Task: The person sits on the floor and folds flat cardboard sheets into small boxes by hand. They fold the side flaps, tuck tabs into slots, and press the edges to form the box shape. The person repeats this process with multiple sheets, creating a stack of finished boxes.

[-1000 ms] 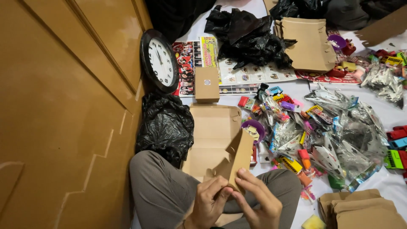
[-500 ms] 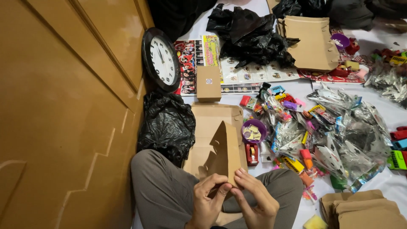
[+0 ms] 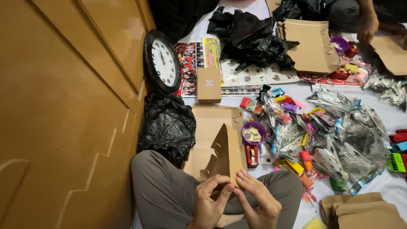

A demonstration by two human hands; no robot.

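- A person sits cross-legged on the floor, seen from above, with both hands together over the lap.
- The left hand (image 3: 212,203) and the right hand (image 3: 256,202) are both closed in a pinch on the lower edge of a folded piece of brown cardboard (image 3: 224,154), fingertips meeting at its bottom corner.
- Change over the last second: the cardboard piece lay lower and more tilted to the right; half a second ago it was already raised; now it stands up taller and closer to the camera, folded into a peaked, tent-like shape. This suggests the fold is being pressed into place along its crease.
- The cardboard's long axis runs roughly up and down in the view, from the hands away toward the far side of the floor. Its pointed tip aims away from the person, and its cut, notched edge faces left.
- It is held just above a flat sheet of cardboard (image 3: 210,123) lying on the floor in front of the knees.
- Just to the right sit a small purple bowl (image 3: 253,132) and a red tape dispenser (image 3: 252,155).
- Farther right is a heap of small toys in clear wrappers (image 3: 330,131).
- To the left lies a black plastic bag (image 3: 167,125), and beyond it a round wall clock (image 3: 162,60) leans against a wooden door (image 3: 63,106).
- Another person's hand (image 3: 367,29) works at the top right.
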